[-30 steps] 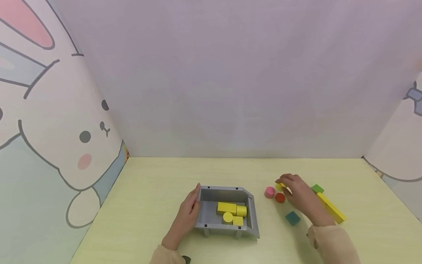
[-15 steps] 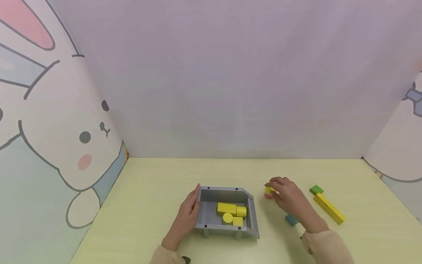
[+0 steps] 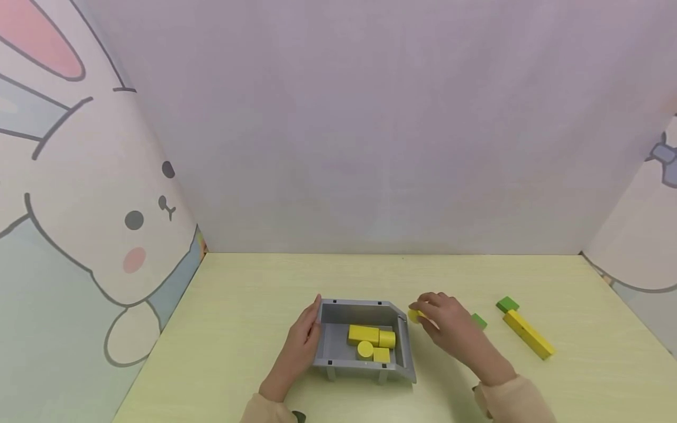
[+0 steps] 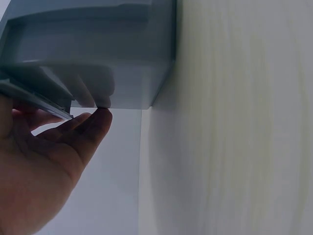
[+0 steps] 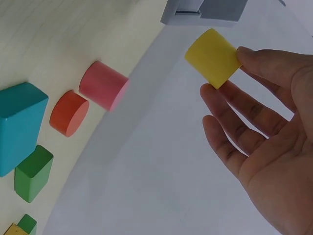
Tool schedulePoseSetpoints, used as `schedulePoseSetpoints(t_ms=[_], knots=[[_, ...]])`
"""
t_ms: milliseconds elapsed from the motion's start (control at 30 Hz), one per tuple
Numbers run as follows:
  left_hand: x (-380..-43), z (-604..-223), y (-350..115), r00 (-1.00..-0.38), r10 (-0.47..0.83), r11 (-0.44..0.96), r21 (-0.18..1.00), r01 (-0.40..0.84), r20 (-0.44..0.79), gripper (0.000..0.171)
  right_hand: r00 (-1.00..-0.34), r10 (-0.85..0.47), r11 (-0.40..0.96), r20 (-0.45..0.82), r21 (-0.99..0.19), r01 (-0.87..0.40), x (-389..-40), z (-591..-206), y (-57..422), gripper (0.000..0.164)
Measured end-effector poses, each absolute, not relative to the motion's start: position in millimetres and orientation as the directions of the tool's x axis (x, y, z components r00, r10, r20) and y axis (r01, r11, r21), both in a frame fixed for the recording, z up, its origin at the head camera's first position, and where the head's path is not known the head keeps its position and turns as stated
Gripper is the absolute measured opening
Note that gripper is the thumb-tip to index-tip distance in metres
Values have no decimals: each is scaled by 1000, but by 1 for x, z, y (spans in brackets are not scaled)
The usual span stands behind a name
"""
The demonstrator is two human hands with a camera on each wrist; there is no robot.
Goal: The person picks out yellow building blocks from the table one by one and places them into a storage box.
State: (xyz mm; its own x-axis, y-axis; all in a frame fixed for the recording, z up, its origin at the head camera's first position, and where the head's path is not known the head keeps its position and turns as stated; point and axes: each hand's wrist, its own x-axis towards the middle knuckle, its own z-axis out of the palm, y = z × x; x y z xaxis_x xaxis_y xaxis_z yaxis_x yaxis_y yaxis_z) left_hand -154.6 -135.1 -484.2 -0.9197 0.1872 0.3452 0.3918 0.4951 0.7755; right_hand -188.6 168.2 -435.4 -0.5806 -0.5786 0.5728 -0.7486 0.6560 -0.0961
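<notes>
A grey plastic bin (image 3: 357,371) sits on the table in the head view. Inside it lie a yellow rectangular block (image 3: 363,335), a yellow cube (image 3: 381,355) and two yellow cylinder blocks, one upright (image 3: 365,350) and one on its side (image 3: 387,339). My left hand (image 3: 302,341) rests along the bin's left end, fingers fairly straight; the left wrist view shows its fingertips (image 4: 101,120) at the bin's lower edge. With thumb and fingers, my right hand (image 3: 449,326) pinches another yellow cylinder block (image 5: 212,58), raised just off the bin's right end.
Right of the bin, a pink cylinder (image 5: 103,85), a red cylinder (image 5: 69,113), a teal block (image 5: 19,125) and a green block (image 5: 34,174) stand on the table. Farther right lie a second green block (image 3: 508,304) and a long yellow block (image 3: 529,333). A curtain (image 3: 391,147) hangs behind.
My right hand has carried the yellow cylinder block left, from among the coloured blocks to near the bin's right end. My left hand and the bin have stayed put.
</notes>
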Motion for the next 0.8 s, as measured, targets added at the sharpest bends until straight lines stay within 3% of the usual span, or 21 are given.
schedulePoseSetpoints(t_ms=[467, 800], knots=[[-154, -481, -135, -922, 185, 490, 781, 387, 341, 46, -515, -620, 577, 592, -101, -811, -175, -433, 142, 31], [-152, -478, -135, -925, 181, 490, 785, 379, 334, 46, -458, -708, 457, 538, -145, -878, -167, -432, 128, 33]])
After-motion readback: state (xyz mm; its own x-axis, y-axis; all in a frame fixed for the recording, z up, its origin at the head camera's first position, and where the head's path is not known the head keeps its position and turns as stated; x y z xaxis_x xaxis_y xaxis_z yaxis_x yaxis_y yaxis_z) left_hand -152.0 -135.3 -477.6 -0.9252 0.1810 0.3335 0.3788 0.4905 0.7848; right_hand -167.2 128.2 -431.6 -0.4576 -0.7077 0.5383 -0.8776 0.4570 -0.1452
